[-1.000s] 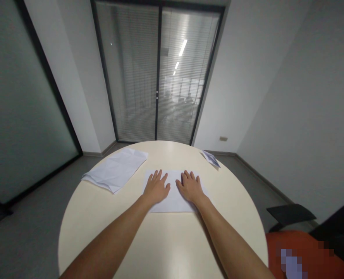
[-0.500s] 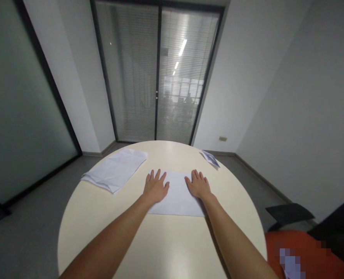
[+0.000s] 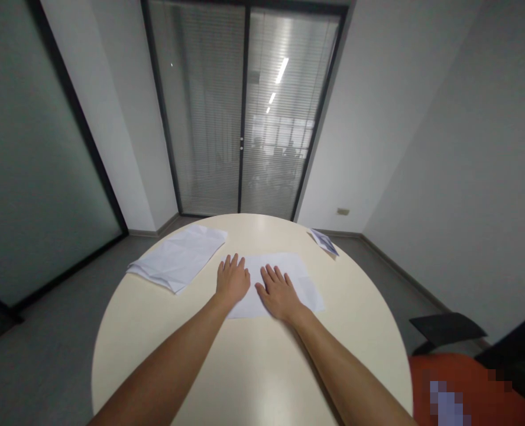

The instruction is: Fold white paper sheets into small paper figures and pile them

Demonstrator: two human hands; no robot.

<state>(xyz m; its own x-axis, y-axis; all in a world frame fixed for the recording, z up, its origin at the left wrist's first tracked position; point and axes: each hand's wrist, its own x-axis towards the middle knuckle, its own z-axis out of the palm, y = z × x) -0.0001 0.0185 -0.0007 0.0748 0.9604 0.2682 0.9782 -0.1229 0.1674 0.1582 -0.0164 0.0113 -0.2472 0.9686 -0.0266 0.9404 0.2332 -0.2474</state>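
Observation:
A white sheet of paper point(image 3: 309, 290) lies on the round cream table, turned slightly askew. My left hand point(image 3: 233, 280) rests palm down at its left edge, fingers spread a little. Flat on the middle of the sheet is my right hand point(image 3: 278, 293), its fingers apart and its thumb pointing toward the left hand. Neither hand grips anything. Parts of the sheet are hidden under both hands.
A stack of creased white sheets point(image 3: 180, 257) lies at the table's far left. A small folded paper point(image 3: 324, 242) stands near the far right rim of the table point(image 3: 227, 378). An orange chair point(image 3: 479, 378) is at the lower right, beside the table.
My right hand has moved left across the paper, closer to my left hand. The sheet has turned a little, its right side shifting up and right. My left hand has barely moved.

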